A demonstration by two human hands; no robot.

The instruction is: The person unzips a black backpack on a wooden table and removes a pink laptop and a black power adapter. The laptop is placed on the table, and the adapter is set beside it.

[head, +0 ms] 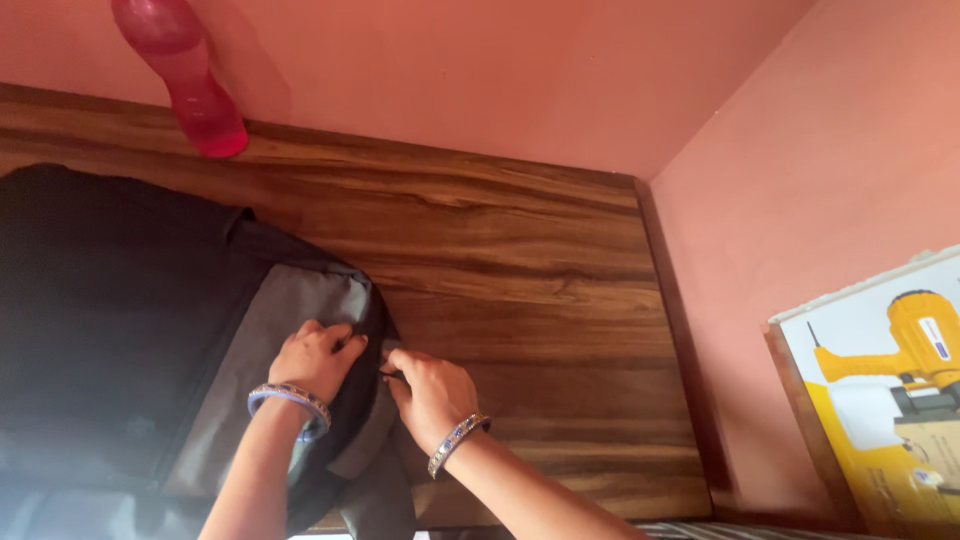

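Nearest the camera, the left hand presses down on the grey edge of a black and grey backpack, fingers curled over the fabric, while the right hand pinches something small and dark at its rim, maybe a zipper pull. The backpack lies on the wooden table. Off right, a white and yellow box picturing a power tool leans on the wall. Farther back stands a pink bottle.
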